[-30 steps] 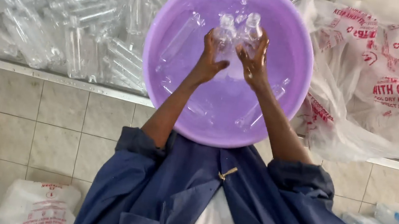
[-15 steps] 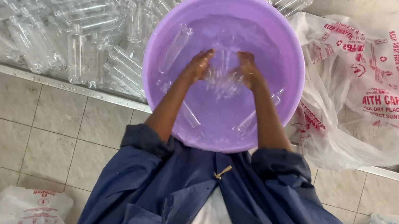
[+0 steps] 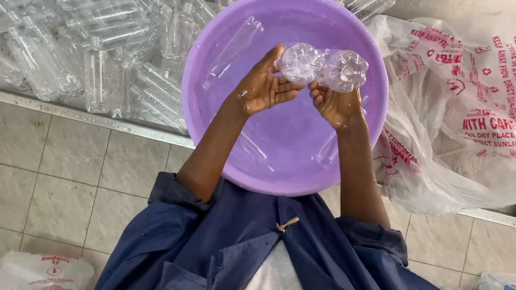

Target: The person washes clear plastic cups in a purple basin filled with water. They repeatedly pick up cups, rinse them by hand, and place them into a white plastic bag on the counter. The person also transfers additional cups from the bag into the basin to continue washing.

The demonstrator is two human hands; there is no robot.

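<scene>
Clear plastic throughout: gripped a pair of bottles [image 3: 301, 63] base-up and touching, above purple basin [image 3: 284, 149], left hand [image 3: 265, 88] fingers curled round one, right hand [image 3: 335, 105] round the other; seemingly mid-rinse, needing firm hold on wet plastic.

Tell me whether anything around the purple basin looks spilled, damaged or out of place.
Nothing stands out. The left hand and right hand each hold a clear plastic bottle base-up over the purple basin. More clear bottles lie heaped beside it, and a printed plastic bag sits on the other side.
</scene>
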